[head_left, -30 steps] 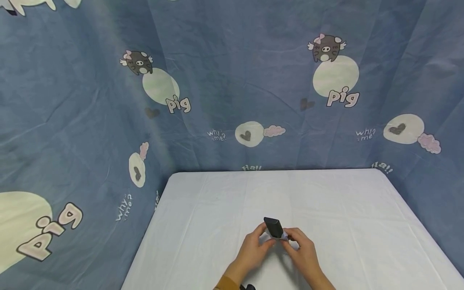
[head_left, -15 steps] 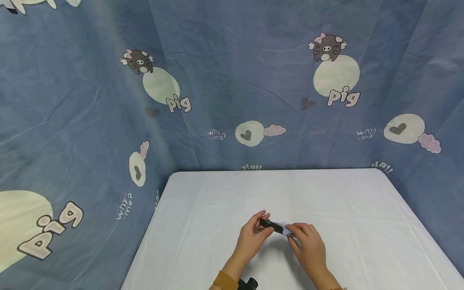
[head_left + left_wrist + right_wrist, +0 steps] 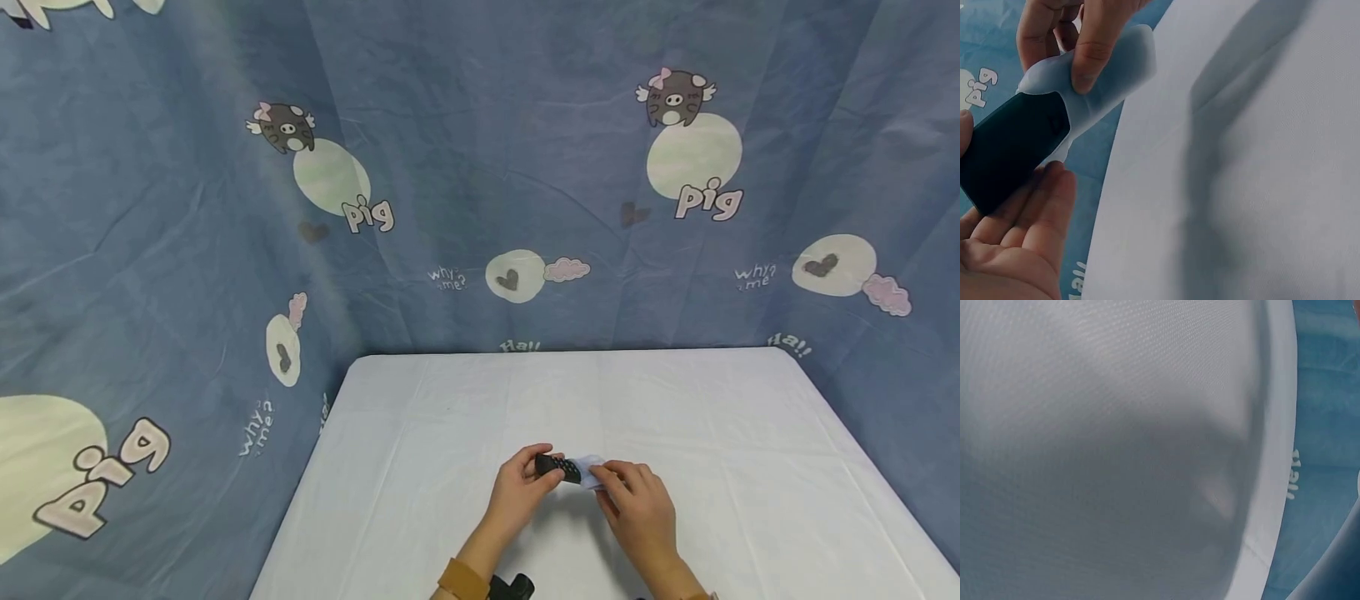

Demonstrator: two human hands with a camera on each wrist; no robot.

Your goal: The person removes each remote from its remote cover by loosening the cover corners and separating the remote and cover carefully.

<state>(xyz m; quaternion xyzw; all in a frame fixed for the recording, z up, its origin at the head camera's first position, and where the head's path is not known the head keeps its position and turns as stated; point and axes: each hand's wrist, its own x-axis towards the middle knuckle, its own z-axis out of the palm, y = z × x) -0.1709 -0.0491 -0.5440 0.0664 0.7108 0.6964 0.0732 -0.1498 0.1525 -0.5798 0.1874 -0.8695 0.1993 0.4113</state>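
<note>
A black remote control (image 3: 558, 468) with small buttons is held over the table, lying sideways. Its right end sits inside a translucent whitish sleeve (image 3: 588, 472), soft-looking in the left wrist view. My left hand (image 3: 519, 492) grips the bare end, thumb on the near edge and fingers behind. With thumb and fingers my right hand (image 3: 641, 507) pinches the sleeve. Seen from the left wrist, the smooth back of the remote (image 3: 1016, 147) sticks out of the sleeve's mouth (image 3: 1100, 81). Most of the right hand is out of the right wrist view.
A white cloth covers the table (image 3: 420, 433), with the hands' shadows on it. Behind and to the left hangs a blue curtain (image 3: 450, 167) printed with pigs. A black device (image 3: 512, 587) shows by my left wrist at the bottom edge.
The remote has turned from standing up to lying sideways, buttons now facing the camera. My right hand has shifted slightly right with the sleeve's end, while my left moved onto the bare end.
</note>
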